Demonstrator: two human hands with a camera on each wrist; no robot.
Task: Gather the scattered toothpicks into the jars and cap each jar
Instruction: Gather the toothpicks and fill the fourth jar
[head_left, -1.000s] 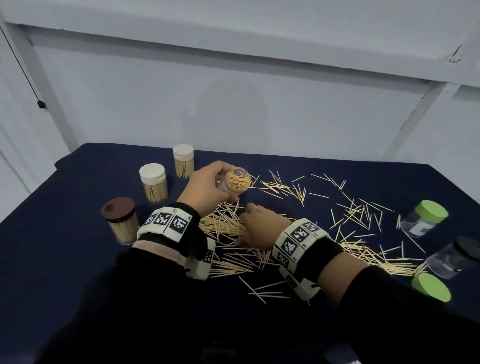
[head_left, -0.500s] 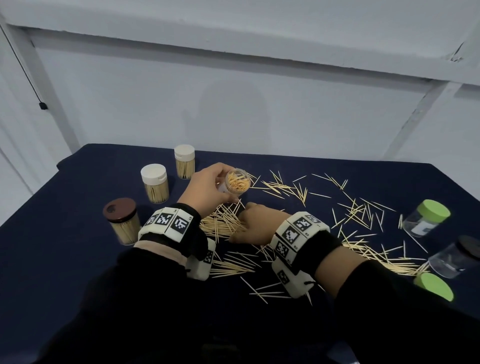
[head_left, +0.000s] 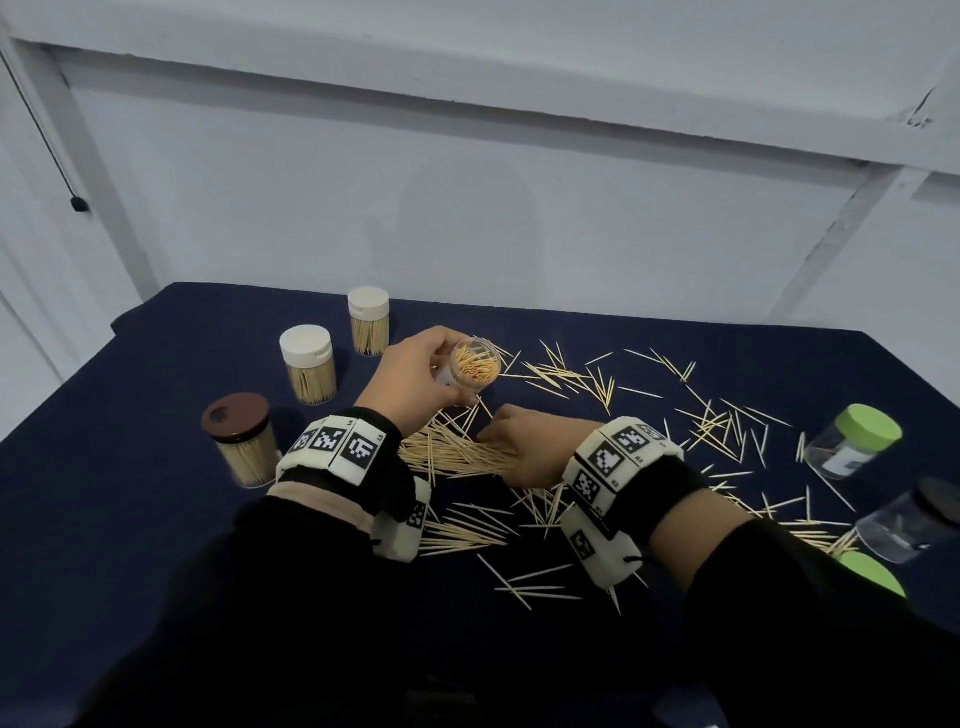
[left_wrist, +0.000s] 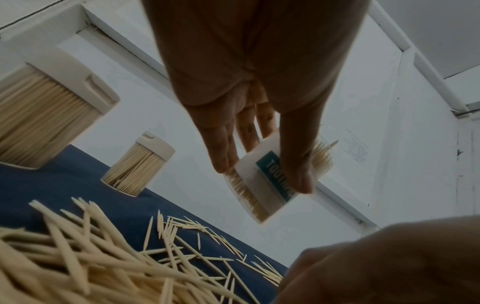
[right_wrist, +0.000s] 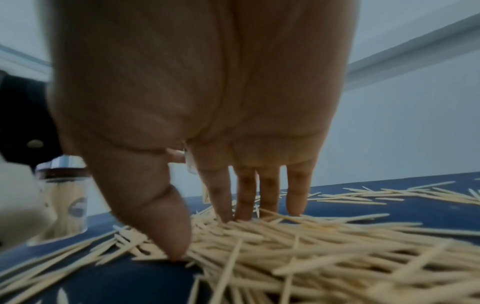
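Observation:
My left hand (head_left: 441, 366) grips an open clear jar (head_left: 474, 364) partly filled with toothpicks, held above the table and tilted with its mouth toward me. In the left wrist view the thumb and fingers (left_wrist: 223, 156) clamp the labelled jar (left_wrist: 262, 185). Just below it, my right hand (head_left: 511, 447) rests on a dense pile of toothpicks (head_left: 452, 449). In the right wrist view the right hand (right_wrist: 207, 232) has straight fingers and the thumb tip (right_wrist: 174, 248) pressed down into the pile (right_wrist: 298, 242), with nothing lifted.
Three capped, full jars stand at the left: a brown-lidded jar (head_left: 240, 439) and two white-lidded jars (head_left: 307, 364) (head_left: 369, 321). At the right are a green-lidded jar (head_left: 852, 441), a black-lidded jar (head_left: 914, 525) and a loose green lid (head_left: 872, 574). Toothpicks (head_left: 722, 431) lie scattered across the dark blue cloth (head_left: 156, 519).
My right hand has slid a little left over the pile, toward the left wrist. The left hand keeps the open jar in nearly the same place.

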